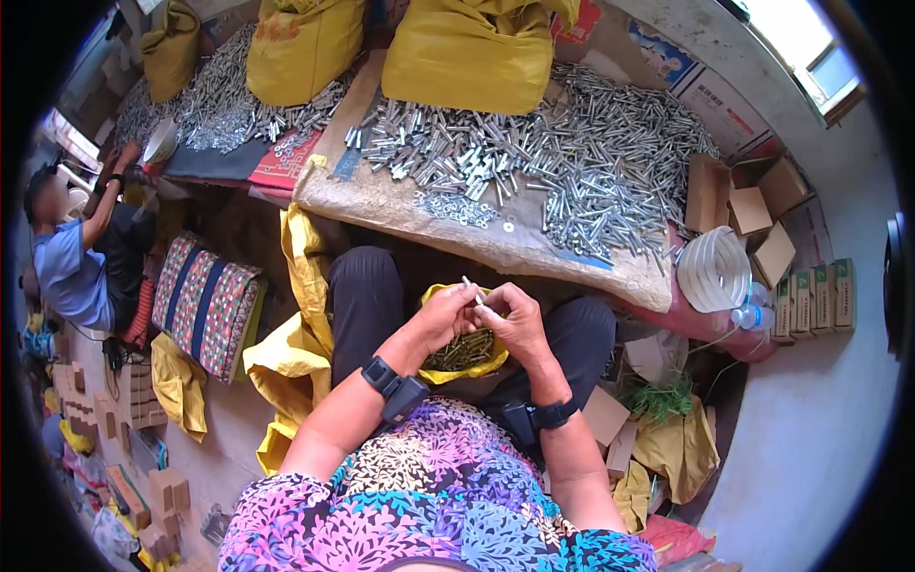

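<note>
My left hand point(446, 315) and my right hand point(515, 319) meet over my lap, and together they pinch a small silver bolt point(473, 290) that sticks up between the fingertips. Below them, on my lap, lies a yellow bag point(434, 374) open at the top and filled with dark brownish metal sleeves point(464, 351). A black band sits on each wrist. Just ahead of my knees is a low board point(400, 205) covered with a big heap of silver bolts point(572, 162) and a few washers point(457, 210).
Yellow sacks point(467, 48) stand at the far side of the board. Cardboard boxes point(748, 205) and a white bucket point(713, 270) sit at the right. A patterned cushion point(205, 305) lies at my left, and beyond it another person point(81, 257) sits working.
</note>
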Tool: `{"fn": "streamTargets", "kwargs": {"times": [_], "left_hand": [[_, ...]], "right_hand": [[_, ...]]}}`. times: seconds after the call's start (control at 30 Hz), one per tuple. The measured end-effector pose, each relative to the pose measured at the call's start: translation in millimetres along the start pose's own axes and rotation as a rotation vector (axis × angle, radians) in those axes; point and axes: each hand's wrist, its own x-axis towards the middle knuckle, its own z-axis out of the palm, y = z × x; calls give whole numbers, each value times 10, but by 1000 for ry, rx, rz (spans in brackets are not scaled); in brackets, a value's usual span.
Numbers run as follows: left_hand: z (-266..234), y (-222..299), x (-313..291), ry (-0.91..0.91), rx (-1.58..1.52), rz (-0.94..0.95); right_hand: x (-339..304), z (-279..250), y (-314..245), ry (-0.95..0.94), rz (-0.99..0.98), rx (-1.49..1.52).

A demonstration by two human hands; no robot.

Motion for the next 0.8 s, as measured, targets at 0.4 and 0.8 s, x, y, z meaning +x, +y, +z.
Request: {"fn": "streamTargets", "kwargs": {"times": [0.4, 0.8], "left_hand": [[160, -9, -122, -86, 312, -192], [-86, 78, 55, 113, -197, 8]], "right_hand": [[-21, -47, 144, 27, 66, 26], [484, -145, 112, 324, -97, -345]]}}
